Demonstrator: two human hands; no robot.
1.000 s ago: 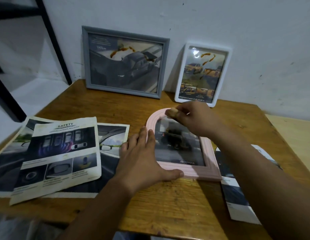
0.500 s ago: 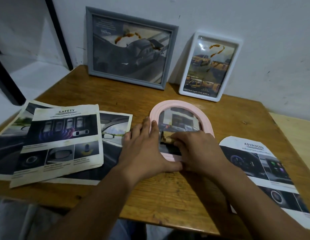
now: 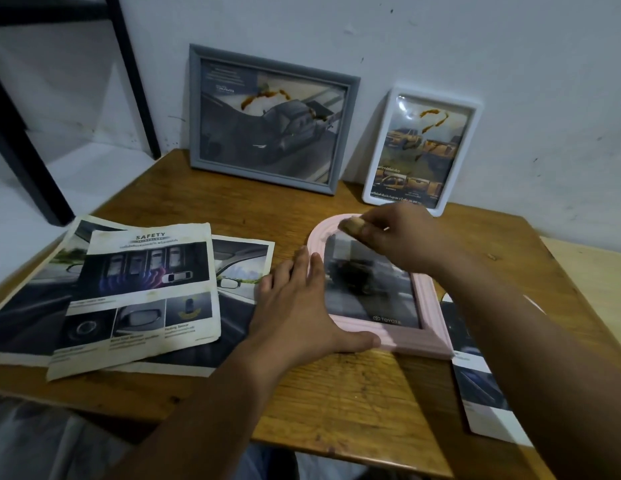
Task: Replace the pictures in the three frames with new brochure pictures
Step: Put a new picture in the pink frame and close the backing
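Head view: I am watching both hands working on the pink arched frame (image 3: pixel 430 313), which is lying flat on the desk (image 3: pixel 337 393).

Left hand (image 3: pixel 298 310) is lying palm down with its grip spread, fingers straight along the frame's left edge and thumb pressing against the bottom rail. Right hand (image 3: pixel 392 237) is reaching over the arched top with its fingers curled, thumb tip at the upper rim; the hand is blurred, so I cannot tell whether the grip is pinching the rim or only touching it. A car picture with a Toyota logo is showing inside the frame.

Left of the frame, just beside the left hand, a brochure sheet headed SAFETY (image 3: pixel 142 299) is lying on top of other car brochure pages (image 3: pixel 239 265). Right of the frame, another brochure page (image 3: pixel 482 389) is lying partly under the frame's lower right corner and overhanging the desk's front edge.

At the back, a grey frame (image 3: pixel 267 119) and a white frame (image 3: pixel 423 150) are standing upright, leaning against the wall (image 3: pixel 475 46), each holding a car picture.
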